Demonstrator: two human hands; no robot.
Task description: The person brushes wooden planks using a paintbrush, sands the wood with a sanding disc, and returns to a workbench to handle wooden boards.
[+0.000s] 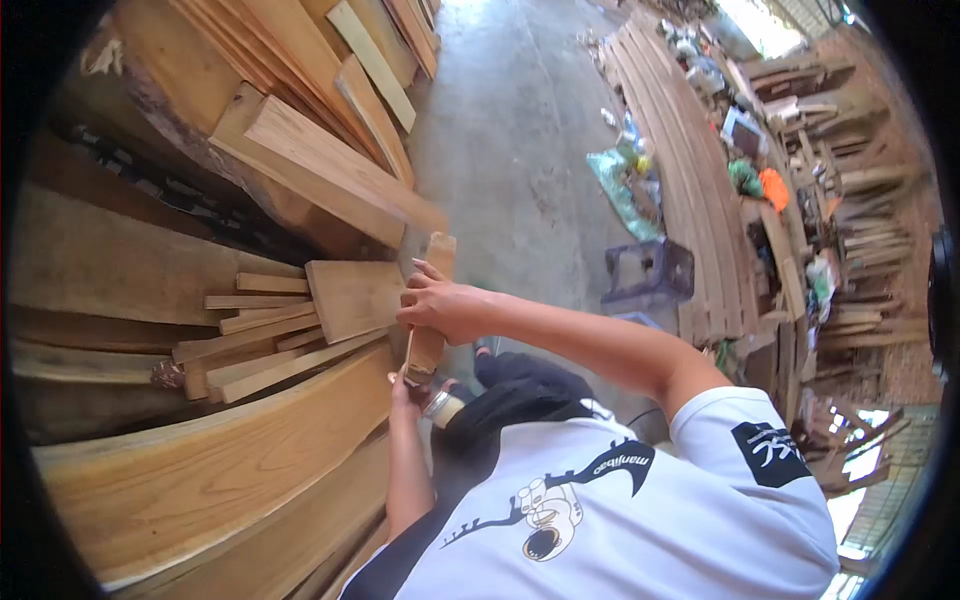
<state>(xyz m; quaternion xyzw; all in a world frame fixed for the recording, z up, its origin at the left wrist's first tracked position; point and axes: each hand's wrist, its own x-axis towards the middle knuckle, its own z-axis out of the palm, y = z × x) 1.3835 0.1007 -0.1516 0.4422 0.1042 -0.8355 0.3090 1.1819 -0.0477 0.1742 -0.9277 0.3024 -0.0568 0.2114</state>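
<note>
A short wooden block (428, 350) is held in front of my body, its far end past my knuckles. My right hand (440, 305) lies across the block with its fingers closed over it. At the block's near end, my left hand (402, 388) grips its edge, and part of those fingers is hidden. Just left of the block stands a flat wooden board (352, 298), close to my right fingertips. A small pale, round-sided object (443, 407) is beside my left hand; I cannot make out its kind.
Narrow wood strips (262, 340) are piled at the left. Broad planks (220, 450) lie below them, and a thick beam (325, 165) lies above. A dark plastic stool (648, 272) stands on the concrete floor (510, 130). Long boards (680, 170) and clutter line the right.
</note>
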